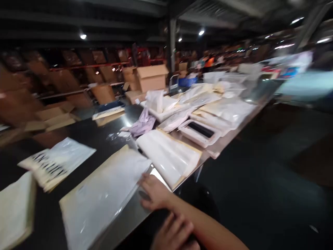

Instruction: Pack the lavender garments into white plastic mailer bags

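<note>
My right hand [154, 193] lies flat on the steel table edge [135, 211], its fingertips touching the near corner of a stack of clear plastic bags on a tan sheet [104, 198]. The forearm reaches in from the lower right. My left hand [173, 233] sits lower, just under that forearm, fingers loosely apart and holding nothing that I can see. A second stack of clear bags [169, 156] lies just beyond the right hand. The picture is blurred by motion.
More bag stacks lie at the left, one with black print [54, 163] and one at the edge [15, 208]. White trays [200, 132], a pale purple bag [143, 125] and loose plastic crowd the table's far end. Cardboard boxes [152, 77] stand behind. Dark floor lies to the right.
</note>
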A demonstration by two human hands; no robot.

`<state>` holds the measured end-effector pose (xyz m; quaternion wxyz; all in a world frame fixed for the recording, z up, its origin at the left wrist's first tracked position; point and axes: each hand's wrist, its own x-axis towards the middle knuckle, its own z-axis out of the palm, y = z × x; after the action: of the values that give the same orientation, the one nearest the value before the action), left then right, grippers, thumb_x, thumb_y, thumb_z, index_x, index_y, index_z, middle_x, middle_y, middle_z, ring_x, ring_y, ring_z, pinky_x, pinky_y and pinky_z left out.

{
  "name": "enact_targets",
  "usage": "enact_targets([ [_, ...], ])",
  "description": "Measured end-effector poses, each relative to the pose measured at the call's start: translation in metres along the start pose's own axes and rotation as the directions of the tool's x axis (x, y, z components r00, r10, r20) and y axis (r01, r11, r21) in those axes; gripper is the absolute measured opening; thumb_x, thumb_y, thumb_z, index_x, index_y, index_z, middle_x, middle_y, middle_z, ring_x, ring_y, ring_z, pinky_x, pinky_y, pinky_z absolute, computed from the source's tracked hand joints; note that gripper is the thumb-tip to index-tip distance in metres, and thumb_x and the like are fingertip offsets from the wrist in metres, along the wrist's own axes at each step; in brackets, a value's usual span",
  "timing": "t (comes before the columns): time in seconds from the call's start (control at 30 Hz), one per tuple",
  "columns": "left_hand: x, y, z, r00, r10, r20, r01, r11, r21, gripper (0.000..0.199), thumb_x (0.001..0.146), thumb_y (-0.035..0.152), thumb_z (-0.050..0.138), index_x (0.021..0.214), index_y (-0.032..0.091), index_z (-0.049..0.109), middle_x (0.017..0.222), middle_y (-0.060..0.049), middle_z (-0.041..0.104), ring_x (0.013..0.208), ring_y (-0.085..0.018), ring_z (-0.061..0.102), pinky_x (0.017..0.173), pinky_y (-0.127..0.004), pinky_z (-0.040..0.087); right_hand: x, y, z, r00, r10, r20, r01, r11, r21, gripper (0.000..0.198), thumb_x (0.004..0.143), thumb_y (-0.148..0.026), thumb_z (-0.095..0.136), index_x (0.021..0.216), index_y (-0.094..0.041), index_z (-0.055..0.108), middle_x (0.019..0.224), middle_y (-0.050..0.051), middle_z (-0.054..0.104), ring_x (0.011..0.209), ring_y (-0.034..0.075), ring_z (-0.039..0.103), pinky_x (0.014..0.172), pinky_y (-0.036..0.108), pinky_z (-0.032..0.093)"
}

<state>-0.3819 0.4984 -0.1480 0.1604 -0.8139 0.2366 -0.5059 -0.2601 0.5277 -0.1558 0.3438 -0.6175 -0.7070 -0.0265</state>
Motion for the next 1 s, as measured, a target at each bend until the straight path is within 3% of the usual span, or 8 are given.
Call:
enact_targets([
  [0.03,-0.015,-0.016,-0.026,0.947,-0.29,0.14,0.295,0.956,-0.011,0.015,0.082,0.032,0.064,0.093,0.033,0.073,0.111,-0.004,0.074,0.121,-0.028,0.061,0.106,-0.05,0.048,-0.001,-0.003,-0.003,0.999,-0.003,-0.038,0.003,1.0,-0.001,0.057,0.085,-0.042,0.058,0.133,-0.01,0.052,0.13,0.018,0.058,0.13,0.031,0.046,0.106,0.046,0.041],
  [0.1,-0.039,-0.049,-0.081,0.753,-0.496,0.432,0.474,0.864,0.166,0.031,0.087,0.021,0.055,0.115,0.022,0.068,0.126,-0.008,0.068,0.13,-0.031,0.053,0.108,-0.05,0.046,-0.001,-0.004,-0.008,0.991,0.035,-0.127,-0.043,0.997,-0.06,0.045,0.089,-0.034,0.053,0.128,-0.01,0.056,0.126,0.019,0.06,0.124,0.031,0.049,0.101,0.047,0.042],
  [0.23,-0.068,-0.101,-0.147,0.29,-0.76,0.582,0.472,0.642,0.604,0.039,0.089,0.026,0.059,0.123,0.007,0.064,0.129,-0.018,0.064,0.125,-0.039,0.055,0.103,-0.052,0.05,0.013,0.005,-0.009,0.974,0.09,-0.209,-0.134,0.969,-0.206,0.026,0.093,-0.034,0.052,0.098,-0.014,0.067,0.097,0.012,0.068,0.098,0.028,0.057,0.087,0.043,0.042],
  [0.33,-0.076,-0.119,-0.152,0.112,-0.757,0.644,0.417,0.624,0.661,0.036,0.089,0.019,0.057,0.121,0.005,0.065,0.126,-0.019,0.066,0.117,-0.036,0.062,0.095,-0.047,0.055,0.024,0.003,-0.011,0.989,0.041,-0.141,-0.076,0.964,-0.256,0.037,0.094,-0.032,0.051,0.124,-0.014,0.061,0.12,0.011,0.066,0.115,0.029,0.053,0.092,0.044,0.038],
  [0.43,-0.067,-0.136,-0.158,0.116,-0.757,0.643,0.45,0.617,0.645,0.03,0.093,0.014,0.048,0.116,0.011,0.068,0.12,-0.015,0.069,0.105,-0.029,0.069,0.082,-0.038,0.058,0.035,-0.004,-0.022,0.994,0.045,-0.1,-0.072,0.954,-0.291,0.056,0.094,-0.033,0.05,0.145,-0.013,0.044,0.135,0.014,0.058,0.114,0.03,0.052,0.088,0.045,0.04],
  [0.53,-0.049,-0.16,-0.178,0.154,-0.828,0.538,0.538,0.528,0.657,0.033,0.1,0.027,0.04,0.108,0.018,0.07,0.107,-0.01,0.075,0.086,-0.022,0.072,0.067,-0.029,0.053,0.051,-0.015,-0.034,0.991,0.027,-0.128,-0.064,0.953,-0.296,0.054,0.093,-0.036,0.05,0.141,-0.012,0.049,0.13,0.019,0.056,0.107,0.033,0.052,0.084,0.048,0.043],
  [0.67,-0.033,-0.183,-0.2,0.165,-0.896,0.413,0.607,0.422,0.673,0.039,0.101,0.034,0.036,0.101,0.019,0.072,0.094,-0.007,0.076,0.079,-0.019,0.071,0.06,-0.026,0.045,0.073,-0.034,-0.033,0.98,-0.187,-0.066,0.173,0.969,-0.178,0.036,0.096,-0.028,0.045,0.124,-0.012,0.062,0.116,0.015,0.063,0.105,0.028,0.056,0.09,0.044,0.046],
  [1.0,-0.022,-0.178,-0.216,0.257,-0.927,0.271,0.546,0.371,0.751,0.039,0.099,0.032,0.039,0.117,0.02,0.071,0.1,-0.003,0.077,0.077,-0.02,0.073,0.054,-0.028,0.041,0.082,-0.046,-0.008,0.965,-0.158,0.211,0.182,0.978,-0.099,0.034,0.095,-0.042,0.052,0.104,-0.017,0.072,0.132,0.015,0.06,0.123,0.037,0.052,0.1,0.064,0.038],
])
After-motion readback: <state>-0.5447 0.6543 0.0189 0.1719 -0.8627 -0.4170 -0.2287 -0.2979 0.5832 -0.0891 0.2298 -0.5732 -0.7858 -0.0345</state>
